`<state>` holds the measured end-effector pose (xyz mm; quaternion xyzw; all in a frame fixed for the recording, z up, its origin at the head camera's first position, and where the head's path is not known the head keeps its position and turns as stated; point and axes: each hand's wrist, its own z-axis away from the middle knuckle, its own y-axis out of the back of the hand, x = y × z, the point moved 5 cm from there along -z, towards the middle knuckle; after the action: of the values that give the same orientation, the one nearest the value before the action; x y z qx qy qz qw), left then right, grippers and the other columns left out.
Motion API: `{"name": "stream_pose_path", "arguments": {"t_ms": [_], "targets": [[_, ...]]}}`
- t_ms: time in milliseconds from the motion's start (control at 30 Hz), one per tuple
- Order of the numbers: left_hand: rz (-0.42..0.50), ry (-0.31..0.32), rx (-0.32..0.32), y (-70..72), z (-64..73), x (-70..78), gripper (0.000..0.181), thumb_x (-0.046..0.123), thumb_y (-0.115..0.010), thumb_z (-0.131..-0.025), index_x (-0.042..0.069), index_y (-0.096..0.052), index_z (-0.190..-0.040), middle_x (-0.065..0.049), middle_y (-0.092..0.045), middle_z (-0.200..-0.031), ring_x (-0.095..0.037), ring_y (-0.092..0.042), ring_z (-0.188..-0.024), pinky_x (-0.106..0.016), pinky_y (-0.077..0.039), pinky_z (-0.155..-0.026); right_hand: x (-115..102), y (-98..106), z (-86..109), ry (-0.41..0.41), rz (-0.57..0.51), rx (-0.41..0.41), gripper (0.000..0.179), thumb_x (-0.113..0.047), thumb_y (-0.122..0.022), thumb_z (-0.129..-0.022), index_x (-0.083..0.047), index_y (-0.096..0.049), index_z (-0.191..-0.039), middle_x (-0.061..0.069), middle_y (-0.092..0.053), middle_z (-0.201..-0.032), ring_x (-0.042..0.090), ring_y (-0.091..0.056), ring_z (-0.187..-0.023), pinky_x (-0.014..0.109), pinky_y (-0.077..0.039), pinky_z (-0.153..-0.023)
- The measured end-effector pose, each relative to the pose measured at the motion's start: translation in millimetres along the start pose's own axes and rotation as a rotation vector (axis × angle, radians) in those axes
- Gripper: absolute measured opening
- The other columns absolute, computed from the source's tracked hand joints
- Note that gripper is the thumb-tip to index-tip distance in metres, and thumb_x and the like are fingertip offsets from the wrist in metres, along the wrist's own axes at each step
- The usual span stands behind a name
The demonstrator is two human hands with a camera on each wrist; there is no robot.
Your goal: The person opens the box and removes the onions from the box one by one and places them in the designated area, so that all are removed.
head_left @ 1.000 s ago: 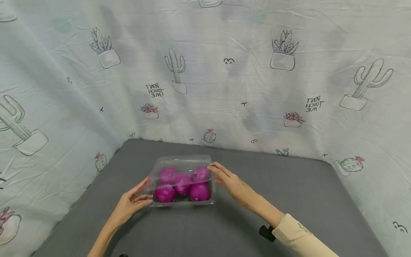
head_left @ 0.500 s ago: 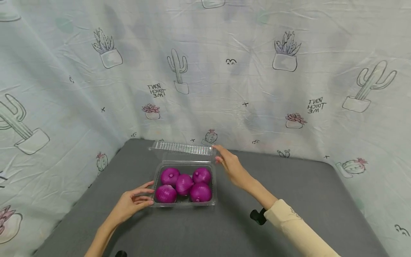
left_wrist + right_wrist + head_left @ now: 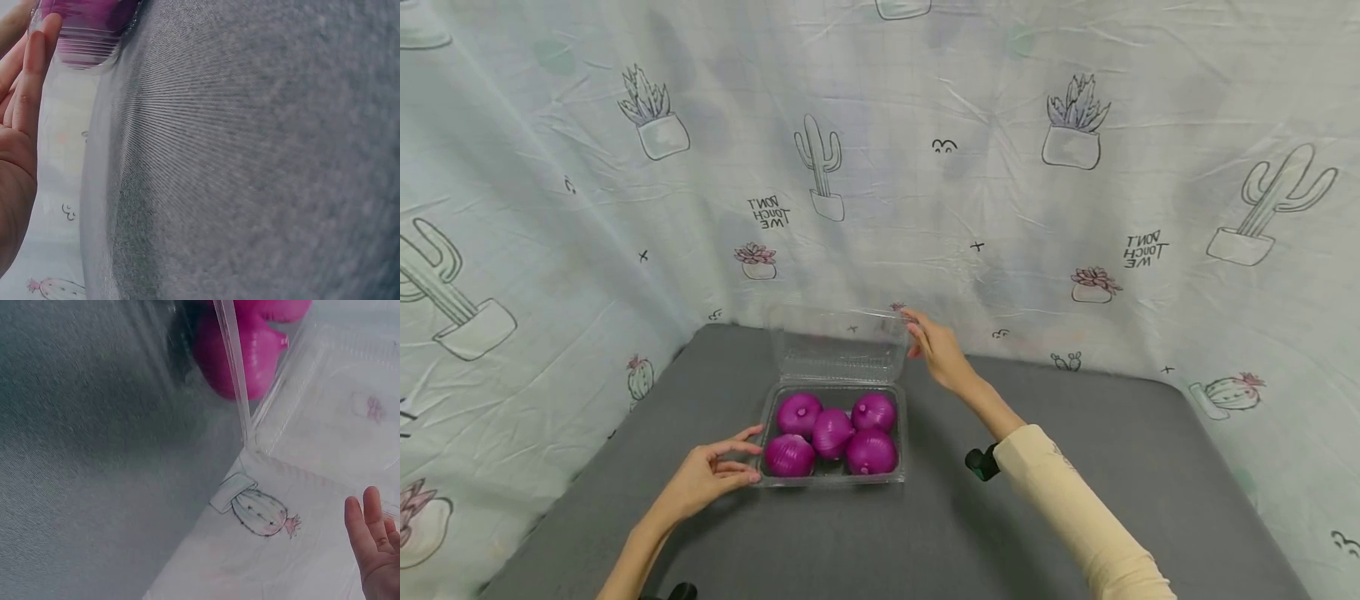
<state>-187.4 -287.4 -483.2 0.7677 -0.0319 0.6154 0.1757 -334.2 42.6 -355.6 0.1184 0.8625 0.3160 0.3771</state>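
A clear plastic clamshell box (image 3: 833,482) stands on the grey table in the head view, holding several purple onions (image 3: 832,433). Its transparent lid (image 3: 842,346) is raised at the back on its hinge. My left hand (image 3: 703,479) rests its extended fingertips and thumb against the box's left side. In the left wrist view, the fingers (image 3: 32,81) lie along the ribbed plastic wall. My right hand (image 3: 940,350) pinches the lid's upper right corner. The right wrist view shows some fingers extended beside the lid's edge; the thumb's contact is hidden there.
The grey cloth-covered table (image 3: 1045,483) extends around the box. Behind and beside it hangs a white curtain (image 3: 887,167) printed with cacti, close behind the raised lid. A dark wrist camera (image 3: 981,464) sits under the right sleeve.
My right hand has moved up and back, swinging the lid from over the onions to upright. My left hand has stayed at the box's left side.
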Motion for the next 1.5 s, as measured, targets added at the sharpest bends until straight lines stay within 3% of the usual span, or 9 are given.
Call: {"name": "stream_pose_path", "arguments": {"t_ms": [133, 267, 367, 500, 667, 833, 900, 1167, 1500], "targets": [[0.02, 0.005, -0.015, 4.2, 2.9, 0.8, 0.036, -0.003, -0.07, -0.084, -0.012, -0.059, -0.117, -0.029, -0.035, -0.145, -0.032, -0.069, -0.088, -0.035, -0.056, -0.075, 8.4, -4.8, -13.1, -0.026, -0.014, 0.056, 0.033, -0.011, -0.04, -0.104, 0.006, -0.055, -0.128, 0.022, -0.068, -0.094, 0.028, -0.065, -0.061, 0.041, -0.056, -0.064], [0.042, -0.001, -0.037, 8.0, 5.5, 0.8, 0.035, -0.004, -0.068, -0.085, -0.013, -0.059, -0.118, -0.011, -0.044, -0.146, -0.03, -0.069, -0.088, -0.034, -0.056, -0.076, 16.7, -11.1, -23.4, -0.085, -0.029, 0.128, 0.033, -0.014, -0.04, -0.104, 0.006, -0.058, -0.122, 0.022, -0.067, -0.097, 0.036, -0.066, -0.077, 0.04, -0.057, -0.063], [0.047, 0.006, -0.052, 8.1, 7.0, 0.1, 0.036, -0.003, -0.068, -0.086, -0.013, -0.058, -0.119, 0.001, -0.047, -0.145, -0.029, -0.069, -0.089, -0.034, -0.056, -0.076, 21.8, -16.0, -28.9, -0.094, -0.046, 0.173, 0.035, -0.014, -0.04, -0.104, 0.006, -0.05, -0.131, 0.023, -0.066, -0.102, 0.037, -0.065, -0.086, 0.039, -0.058, -0.065], [0.051, 0.011, -0.061, 7.1, 6.9, -0.3, 0.037, -0.002, -0.068, -0.086, -0.013, -0.058, -0.12, 0.001, -0.046, -0.146, -0.031, -0.069, -0.089, -0.035, -0.056, -0.076, 28.4, -21.7, -32.0, -0.06, -0.064, 0.198, 0.045, -0.011, -0.04, -0.103, -0.004, -0.03, -0.146, 0.026, -0.062, -0.107, 0.04, -0.064, -0.09, 0.04, -0.057, -0.065], [0.061, 0.004, -0.053, 5.1, 6.0, -0.1, 0.038, -0.002, -0.068, -0.086, -0.013, -0.058, -0.12, -0.002, -0.045, -0.146, -0.032, -0.068, -0.089, -0.035, -0.056, -0.076, 37.5, -26.1, -27.4, 0.01, -0.036, 0.208, 0.047, -0.005, -0.049, -0.099, -0.01, -0.034, -0.144, 0.029, -0.06, -0.116, 0.041, -0.065, -0.093, 0.047, -0.056, -0.068], [0.087, 0.007, -0.061, 5.2, 7.3, -0.6, 0.039, -0.003, -0.068, -0.086, -0.015, -0.056, -0.121, 0.002, -0.046, -0.146, -0.032, -0.069, -0.089, -0.035, -0.056, -0.076, 46.9, -39.9, -18.7, 0.079, 0.011, 0.163, 0.086, 0.002, -0.072, -0.081, -0.004, -0.023, -0.151, 0.027, -0.047, -0.138, 0.043, -0.063, -0.102, 0.048, -0.051, -0.086], [0.092, 0.01, -0.065, 5.4, 8.6, -1.2, 0.039, -0.004, -0.068, -0.086, -0.015, -0.056, -0.121, 0.003, -0.046, -0.145, -0.032, -0.069, -0.089, -0.035, -0.056, -0.076, 51.5, -48.0, -13.0, 0.087, 0.001, 0.131, 0.091, 0.005, -0.075, -0.077, 0.001, -0.022, -0.151, 0.028, -0.037, -0.145, 0.044, -0.062, -0.102, 0.048, -0.046, -0.095], [0.085, 0.014, -0.077, 6.9, 14.1, 0.9, 0.041, -0.004, -0.066, -0.087, -0.016, -0.054, -0.124, 0.011, -0.048, -0.143, -0.033, -0.069, -0.089, -0.034, -0.056, -0.076, 67.7, -70.3, 1.9, -0.005, -0.061, 0.089, 0.074, 0.003, -0.073, -0.081, 0.008, -0.034, -0.144, 0.03, -0.037, -0.143, 0.037, -0.066, -0.097, 0.039, -0.052, -0.084], [0.066, 0.004, -0.103, 8.9, 15.7, 3.8, 0.049, -0.003, -0.065, -0.088, -0.017, -0.047, -0.131, 0.007, -0.045, -0.145, -0.031, -0.069, -0.09, -0.034, -0.055, -0.078, 82.8, -85.0, 0.6, -0.213, 0.051, -0.031, 0.068, -0.008, -0.072, -0.086, 0.007, -0.037, -0.142, 0.03, -0.047, -0.136, 0.044, -0.062, -0.102, 0.045, -0.051, -0.088]]}}
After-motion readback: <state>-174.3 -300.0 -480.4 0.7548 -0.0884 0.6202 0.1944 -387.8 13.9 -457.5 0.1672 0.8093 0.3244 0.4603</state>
